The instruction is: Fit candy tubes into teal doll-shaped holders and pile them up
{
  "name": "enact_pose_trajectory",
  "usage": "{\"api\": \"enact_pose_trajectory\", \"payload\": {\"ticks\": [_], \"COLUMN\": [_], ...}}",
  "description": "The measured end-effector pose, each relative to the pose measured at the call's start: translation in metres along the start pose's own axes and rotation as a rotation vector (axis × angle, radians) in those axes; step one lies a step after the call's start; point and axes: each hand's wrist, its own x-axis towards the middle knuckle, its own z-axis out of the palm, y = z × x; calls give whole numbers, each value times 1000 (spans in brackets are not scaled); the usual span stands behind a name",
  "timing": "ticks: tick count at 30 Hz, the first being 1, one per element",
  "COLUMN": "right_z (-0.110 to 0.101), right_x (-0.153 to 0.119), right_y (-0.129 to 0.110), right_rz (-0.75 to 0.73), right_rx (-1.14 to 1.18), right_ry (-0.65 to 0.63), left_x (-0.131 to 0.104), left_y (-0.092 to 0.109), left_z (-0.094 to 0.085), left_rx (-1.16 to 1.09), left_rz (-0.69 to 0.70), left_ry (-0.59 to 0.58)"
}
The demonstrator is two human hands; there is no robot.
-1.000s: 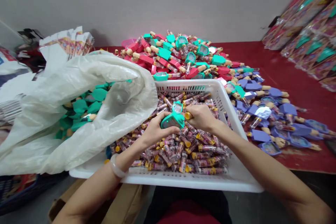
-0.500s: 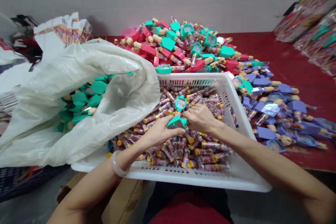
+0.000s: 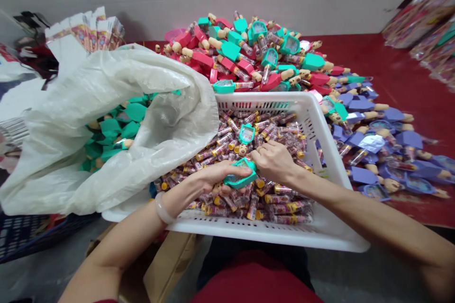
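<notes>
Over the middle of a white plastic basket (image 3: 336,161), my left hand (image 3: 215,175) grips a teal plastic toy (image 3: 240,181) with a hollow, windowed body, its thumb lying on top. My right hand (image 3: 273,161) is curled closed at the toy's right end; whatever its fingertips pinch is hidden. Just beyond the hands, another teal toy (image 3: 246,134) with a small tan animal head lies on the candy tubes (image 3: 289,199), which are clear with yellow caps and fill much of the basket.
A whitish sack (image 3: 192,104) holding more teal pieces (image 3: 135,111) overlaps the basket's left side. Behind are heaped red and teal toys (image 3: 313,62), with purple ones (image 3: 362,176) to the right. Packaged goods (image 3: 419,23) stand far right. A cardboard box (image 3: 170,265) and blue crate (image 3: 21,241) sit below.
The teal toy in my left hand has turned, showing its windowed side more. My left hand has shifted its hold, with the thumb now on top. The view has moved slightly.
</notes>
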Motion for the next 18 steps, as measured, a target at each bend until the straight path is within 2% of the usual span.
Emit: {"api": "enact_pose_trajectory", "payload": {"ticks": [2, 4, 6, 9, 11, 13, 15, 18], "right_z": [0, -1, 0, 1, 3, 4, 5, 6], "right_x": [-1, -1, -2, -1, 0, 3, 5, 8], "right_y": [-2, -6, -11, -18, -20, -21, -19, -16], "right_rz": [10, 36, 92, 222, 311, 384, 422, 410], "right_rx": [1, 13, 46, 100, 128, 172, 242, 326], "right_ry": [-32, -110, -217, -378, -465, -541, -615, -714], "left_x": [-1, -2, -3, -6, -7, -5, -1, 5], "left_y": [-1, -2, -2, 1, 1, 0, -4, -7], "left_z": [0, -1, -2, -5, -5, -4, -3, -6], "left_rx": [92, 276, 573, 1138, 1481, 1733, 1862, 1803], "left_rz": [45, 146, 328, 562, 612, 636, 672, 689], "left_ry": [30, 106, 223, 402, 480, 527, 554, 570]}}
